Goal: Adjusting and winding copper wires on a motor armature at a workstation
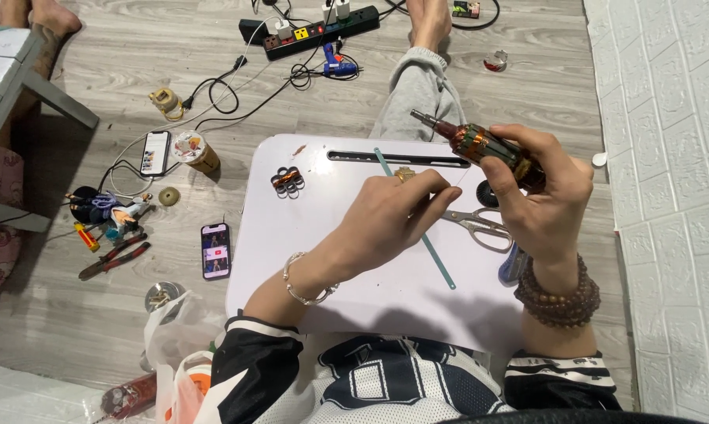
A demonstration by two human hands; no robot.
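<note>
My right hand [544, 196] grips a motor armature [480, 145] with copper windings and a steel shaft, held tilted above the white lap table [331, 259]. My left hand [397, 216], wearing a ring and a silver bracelet, hovers over the table with fingertips pinched together near the armature; what it pinches is too small to tell. A thin teal strip [429, 243] lies diagonally under the left hand. Scissors [480, 226] lie below the right hand. A small copper coil bundle [287, 180] rests at the table's far left.
On the wooden floor to the left lie two phones [215, 251] [156, 152], red-handled pliers [113, 259], a figurine [107, 210], a cup [196, 151] and cables. A power strip [323, 30] and blue glue gun [339, 69] lie farther off. Plastic bags [178, 353] sit near left.
</note>
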